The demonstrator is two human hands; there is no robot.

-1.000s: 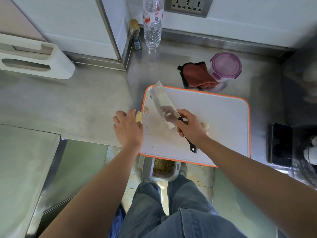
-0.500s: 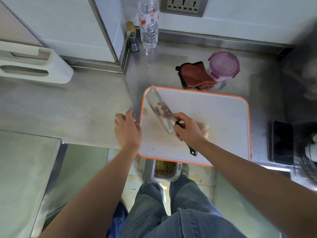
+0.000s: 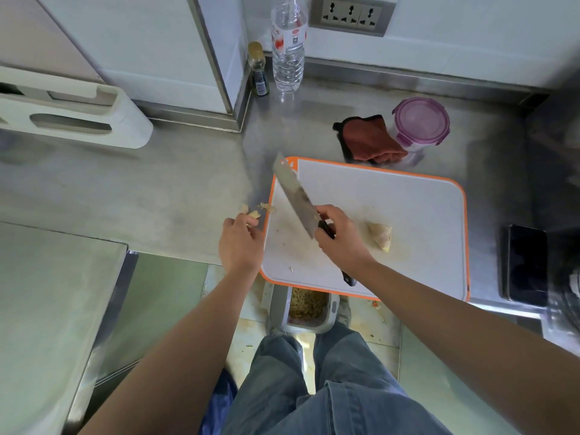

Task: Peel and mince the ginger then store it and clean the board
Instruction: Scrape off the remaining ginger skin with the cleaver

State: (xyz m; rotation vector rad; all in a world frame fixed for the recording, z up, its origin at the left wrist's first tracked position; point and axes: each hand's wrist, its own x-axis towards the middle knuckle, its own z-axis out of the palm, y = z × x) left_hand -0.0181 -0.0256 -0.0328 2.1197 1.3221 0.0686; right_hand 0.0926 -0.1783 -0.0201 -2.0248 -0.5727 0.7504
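While the right hand (image 3: 340, 243) gripped the black handle of the broad steel cleaver (image 3: 295, 196), blade tilted over the left part of the white plastic cutting board with orange rim (image 3: 408, 208), the left hand (image 3: 241, 243) was just off the board's left edge, fingers curled, pinching a pale ginger scrap (image 3: 253, 214). More loose scraps (image 3: 267, 207) were just beside its fingertips. The pale ginger chunk (image 3: 381, 235) lay on the board, just right of the right hand.

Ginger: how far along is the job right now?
Peeling looks partly done: peel scraps lie beside the board at the left hand. The right hand holds the cleaver; one ginger piece lies whole, unminced. Left: mincing, storing in the lidded container, wiping with the cloth.
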